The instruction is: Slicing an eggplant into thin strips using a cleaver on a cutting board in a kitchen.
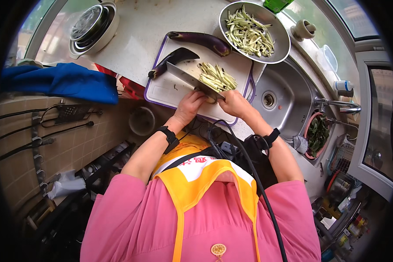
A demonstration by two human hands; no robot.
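My right hand [234, 102] grips the handle end of a cleaver [191, 78], whose wide blade reaches up and left across a white cutting board [163, 93] with a purple rim. Beside the blade, the fingers of my left hand [190, 104] press on a small eggplant piece [211, 100], mostly covered by the fingers. Cut eggplant strips [217, 77] lie in a pile on the far side of the blade. A part of an eggplant [173, 60] with its stem rests at the board's left, and a whole purple eggplant [201, 41] lies along the far edge.
A metal bowl [283, 49] of eggplant strips stands beyond the board. To the right is a steel sink [286, 82] with a faucet [339, 105], then a pink basin [305, 149] of leafy greens. Stacked bowls [113, 28] stand far left. A black cable [260, 186] hangs over my front.
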